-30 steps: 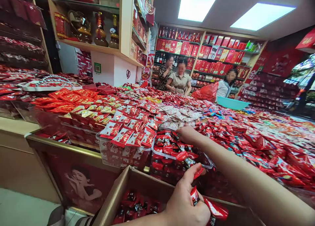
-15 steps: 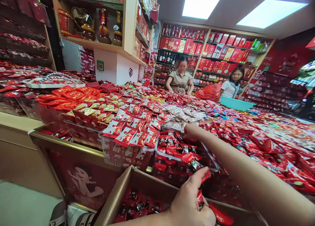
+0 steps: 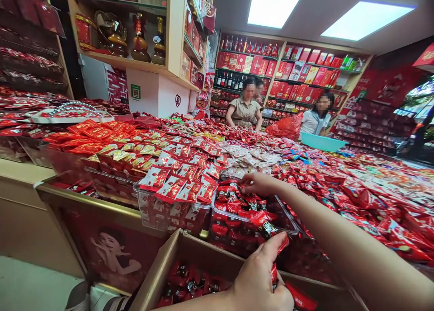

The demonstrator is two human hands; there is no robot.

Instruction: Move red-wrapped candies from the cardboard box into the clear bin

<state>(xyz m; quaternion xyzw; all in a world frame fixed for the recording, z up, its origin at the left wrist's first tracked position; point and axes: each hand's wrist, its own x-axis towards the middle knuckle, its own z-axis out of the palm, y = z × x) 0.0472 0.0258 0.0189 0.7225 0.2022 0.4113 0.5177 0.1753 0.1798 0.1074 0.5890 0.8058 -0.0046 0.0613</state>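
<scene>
My left hand [image 3: 262, 277] is closed around several red-and-black wrapped candies above an open cardboard box [image 3: 162, 261]. One wrapped candy [image 3: 267, 227] sticks up past the thumb. More of the same candies [image 3: 190, 284] lie inside the box. Beyond it, my right hand [image 3: 258, 183] reaches over a clear plastic bin [image 3: 237, 217] filled with such candies. Its fingers are curled down at the candies [image 3: 233, 194] near the bin's back; whatever they pinch is hidden. My right forearm crosses over the bin's right side.
Left of the bin stands another clear bin [image 3: 172, 214] heaped with white-and-red packets [image 3: 172, 186]. Heaps of wrapped sweets [image 3: 356, 202] spread to the right. Behind the display are people [image 3: 246, 110], a turquoise basin [image 3: 323, 142] and a red bag [image 3: 285, 125]. A shelf unit [image 3: 135, 58] overhangs at left.
My right hand has shifted left and a little down over the bin, its fingers now visible curling toward the candies. My left hand stays nearly still with its candies. The view has shifted slightly.
</scene>
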